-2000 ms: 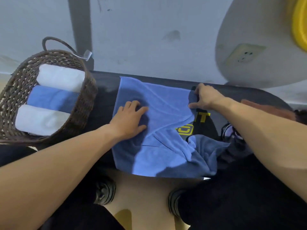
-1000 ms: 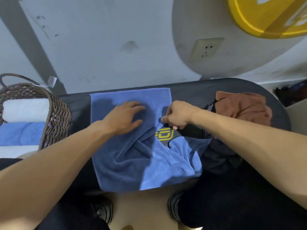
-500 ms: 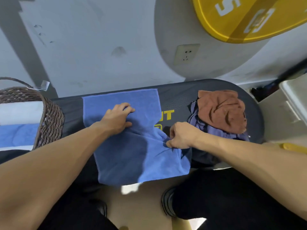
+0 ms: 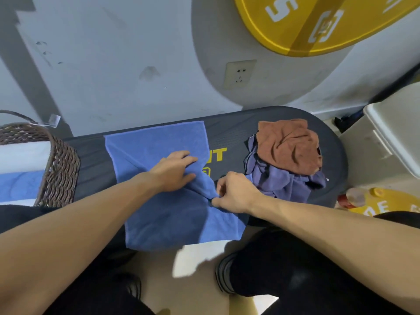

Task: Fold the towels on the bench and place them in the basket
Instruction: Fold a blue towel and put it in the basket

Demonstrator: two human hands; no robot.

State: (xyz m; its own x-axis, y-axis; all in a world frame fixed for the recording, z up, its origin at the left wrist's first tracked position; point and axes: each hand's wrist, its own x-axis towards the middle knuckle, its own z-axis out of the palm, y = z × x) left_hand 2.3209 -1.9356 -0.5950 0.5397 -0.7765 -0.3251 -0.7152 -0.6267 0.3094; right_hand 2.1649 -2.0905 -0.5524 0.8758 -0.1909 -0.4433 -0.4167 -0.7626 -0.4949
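A blue towel (image 4: 163, 214) lies spread across the black bench (image 4: 231, 128), its near part hanging over the front edge. My left hand (image 4: 175, 171) rests flat on the towel's middle, fingers stretched to the right. My right hand (image 4: 234, 192) pinches the towel's right edge, where the cloth bunches into a crease. A brown towel (image 4: 288, 144) sits on a crumpled purple towel (image 4: 279, 180) at the bench's right end. The woven basket (image 4: 59, 164) stands at the left with rolled white and blue towels (image 4: 20, 169) inside.
A grey wall with a socket (image 4: 238, 73) runs behind the bench. A yellow disc (image 4: 318, 26) hangs at the top right. A pale box (image 4: 395, 130) stands to the right, with a bottle (image 4: 354, 196) on the floor. My dark-clad legs are below the bench.
My right hand came down from the towel's far edge to its right side, and the towel now lies flatter. The view swung right, showing the brown and purple towels.
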